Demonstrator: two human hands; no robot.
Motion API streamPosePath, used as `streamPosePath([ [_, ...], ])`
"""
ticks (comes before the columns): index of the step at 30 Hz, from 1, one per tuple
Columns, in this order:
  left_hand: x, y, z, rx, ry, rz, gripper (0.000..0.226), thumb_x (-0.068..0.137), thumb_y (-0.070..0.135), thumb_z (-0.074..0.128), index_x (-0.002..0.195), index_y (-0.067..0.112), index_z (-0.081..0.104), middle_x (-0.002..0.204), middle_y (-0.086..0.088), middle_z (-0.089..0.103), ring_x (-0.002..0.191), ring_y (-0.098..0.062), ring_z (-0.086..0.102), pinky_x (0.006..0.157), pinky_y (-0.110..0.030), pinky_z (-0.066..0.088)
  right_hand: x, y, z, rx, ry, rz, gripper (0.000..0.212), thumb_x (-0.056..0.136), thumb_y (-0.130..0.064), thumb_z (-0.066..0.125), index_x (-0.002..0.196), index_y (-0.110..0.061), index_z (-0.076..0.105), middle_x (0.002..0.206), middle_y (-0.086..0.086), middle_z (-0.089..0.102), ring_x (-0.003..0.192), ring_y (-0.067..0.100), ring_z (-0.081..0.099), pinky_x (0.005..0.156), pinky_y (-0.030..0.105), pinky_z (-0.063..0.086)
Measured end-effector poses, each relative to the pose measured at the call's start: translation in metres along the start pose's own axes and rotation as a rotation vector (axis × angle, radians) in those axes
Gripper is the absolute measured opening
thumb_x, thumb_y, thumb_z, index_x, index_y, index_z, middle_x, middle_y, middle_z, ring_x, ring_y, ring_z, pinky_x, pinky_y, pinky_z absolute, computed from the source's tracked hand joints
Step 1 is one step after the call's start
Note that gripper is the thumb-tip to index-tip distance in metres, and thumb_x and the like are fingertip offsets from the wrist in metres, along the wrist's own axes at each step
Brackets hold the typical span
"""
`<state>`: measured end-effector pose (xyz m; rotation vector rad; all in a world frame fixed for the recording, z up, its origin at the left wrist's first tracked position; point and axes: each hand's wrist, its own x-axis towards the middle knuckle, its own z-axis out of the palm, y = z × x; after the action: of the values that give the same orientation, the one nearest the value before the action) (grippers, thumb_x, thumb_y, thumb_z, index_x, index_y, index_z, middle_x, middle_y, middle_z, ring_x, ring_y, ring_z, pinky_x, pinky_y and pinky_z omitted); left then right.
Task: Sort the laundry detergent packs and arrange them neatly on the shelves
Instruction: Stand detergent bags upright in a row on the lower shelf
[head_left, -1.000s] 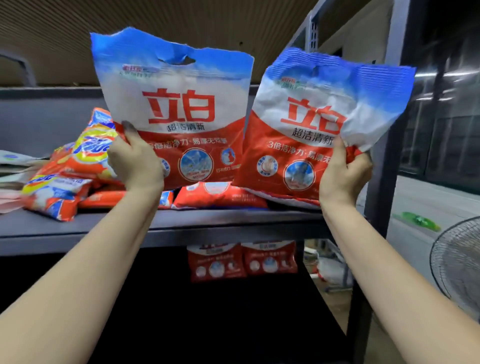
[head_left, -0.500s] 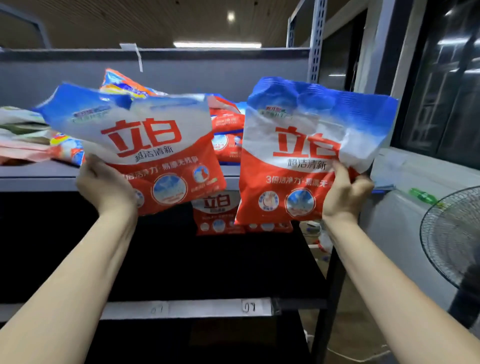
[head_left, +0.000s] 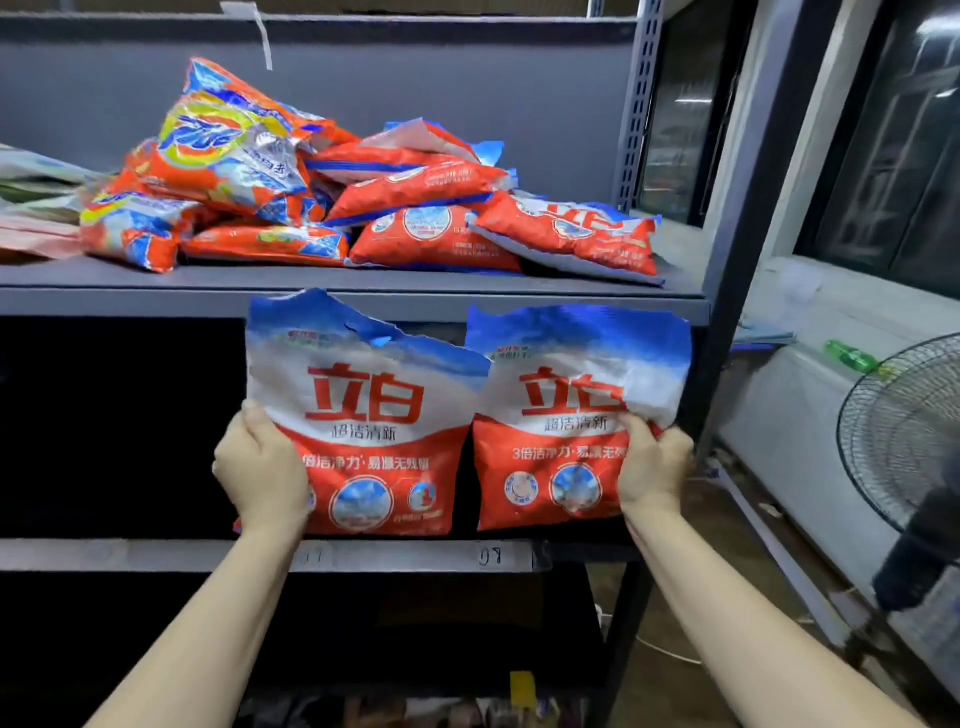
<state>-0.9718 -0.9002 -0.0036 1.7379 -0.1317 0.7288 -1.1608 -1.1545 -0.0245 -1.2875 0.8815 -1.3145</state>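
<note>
My left hand (head_left: 262, 470) grips the left edge of a red, white and blue detergent pack (head_left: 374, 415). My right hand (head_left: 652, 470) grips the right edge of a matching detergent pack (head_left: 561, 415). Both packs stand upright side by side, facing me, at the front of the dark middle shelf (head_left: 156, 555), below the upper shelf's edge. On the upper shelf (head_left: 208, 291) lies a loose heap of packs: orange and yellow ones (head_left: 218, 150) on the left, red ones (head_left: 441, 228) on the right.
A grey upright post (head_left: 737, 260) bounds the shelves on the right. A standing fan (head_left: 904, 431) is at the far right, beside a white ledge holding a green bottle (head_left: 849, 356). Flat pale packs (head_left: 36, 208) lie at the upper shelf's left end.
Both hands have carried their packs down from in front of the upper shelf to the middle shelf, and the two packs now stand close together, upright.
</note>
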Motion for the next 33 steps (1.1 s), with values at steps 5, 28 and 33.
streamPosePath([
  [5,-0.021,-0.037,0.016,0.071,-0.056,-0.089,0.049,0.103,0.025,0.027,0.083,-0.011,0.054,0.087,-0.034,0.059,0.084,-0.046,0.056,0.07,-0.042,0.039,-0.001,0.039,0.003,-0.028,-0.035,0.134,0.024,0.061,-0.035,0.067,0.073,-0.014,0.065,0.068,0.004,0.067,0.062,0.021,0.065,0.059,0.031,0.05],
  [28,0.019,-0.144,0.186,-0.375,-0.254,-0.352,0.033,0.101,0.032,0.034,0.092,0.014,0.059,0.089,-0.009,0.064,0.076,-0.025,0.062,0.066,-0.028,0.044,0.098,0.146,0.099,0.174,-0.039,0.229,0.007,0.07,-0.019,0.064,0.077,-0.018,0.064,0.076,0.006,0.074,0.07,0.026,0.072,0.068,0.043,0.058],
  [33,0.028,-0.145,0.236,-0.332,-0.195,-0.332,0.042,0.102,0.031,0.033,0.106,0.001,0.063,0.091,-0.01,0.059,0.077,-0.02,0.052,0.07,-0.03,0.038,0.138,0.164,0.113,0.174,0.029,0.209,0.016,0.064,-0.029,0.063,0.077,-0.022,0.058,0.077,0.005,0.072,0.073,0.029,0.071,0.072,0.053,0.058],
])
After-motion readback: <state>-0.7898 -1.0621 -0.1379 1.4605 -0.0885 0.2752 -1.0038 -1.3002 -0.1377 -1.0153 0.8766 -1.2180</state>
